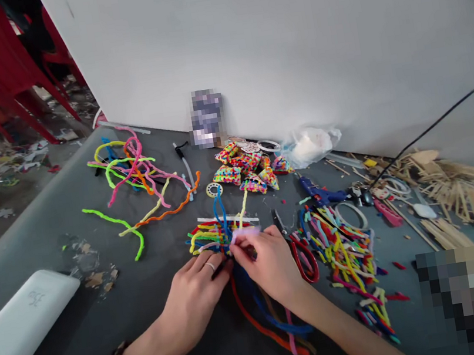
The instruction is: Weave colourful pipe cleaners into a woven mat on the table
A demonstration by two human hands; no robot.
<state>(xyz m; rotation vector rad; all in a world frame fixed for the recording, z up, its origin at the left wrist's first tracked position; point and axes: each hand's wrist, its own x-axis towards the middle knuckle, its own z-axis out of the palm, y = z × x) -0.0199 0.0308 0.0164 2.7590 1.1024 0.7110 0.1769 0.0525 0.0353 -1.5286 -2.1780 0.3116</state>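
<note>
In the middle of the table lies a half-woven patch of pipe cleaners (207, 235), with blue, yellow, green and red strands crossing. My left hand (199, 284) is closed on its near edge, fingers bent over the strands. My right hand (271, 258) pinches a lilac pipe cleaner (245, 234) at the patch's right side. A blue pipe cleaner (219, 207) and a pale yellow one (244, 207) stick up from the far edge. Long orange and blue pipe cleaners (263, 322) trail toward me below my hands. Red-handled scissors (305, 259) lie just right of my right hand.
Loose pipe cleaners (138, 168) spread at the back left, and cut pieces (345, 244) pile at the right. Several small woven pouches (248, 167) sit behind the patch. A blue glue gun (321, 191) with a cable, wooden sticks (461, 185) and a white device (29, 333) flank the workspace.
</note>
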